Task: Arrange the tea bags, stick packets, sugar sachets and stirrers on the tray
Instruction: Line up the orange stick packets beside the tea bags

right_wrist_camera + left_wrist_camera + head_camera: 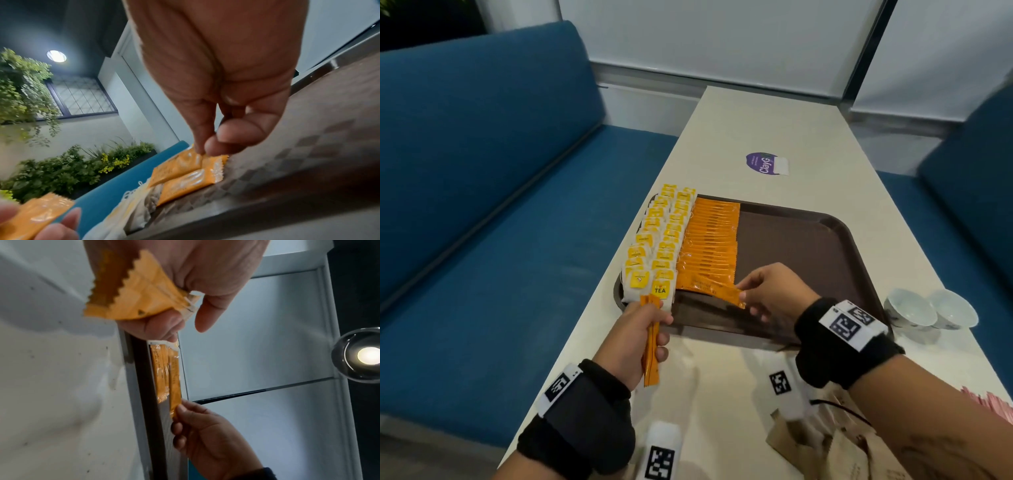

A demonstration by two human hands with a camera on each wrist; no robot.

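Nearest, left hand (pixel 635 337) grips spare stick packets (pixel 650 346), right hand (pixel 770 294) pinches one onto tray (pixel 808 246); tea bags (pixel 657 246) done, sugar sachets (pixel 986 404) and stirrers remain.

Orange stick packet (pixel 726 293) with zigzag-cut ends, pinched at right-hand fingertips (pixel 211 146). More orange packets (pixel 650 346) between left fingers (pixel 662 339). Beyond the fingertips: yellow-tagged white tea bags (pixel 659 240), brown tray (pixel 808 240) with faint checker texture. Black-and-white square-code markers (pixel 849 322) on black wristbands (pixel 835 363). Blue seats (pixel 482 171), cream table (pixel 774 120).
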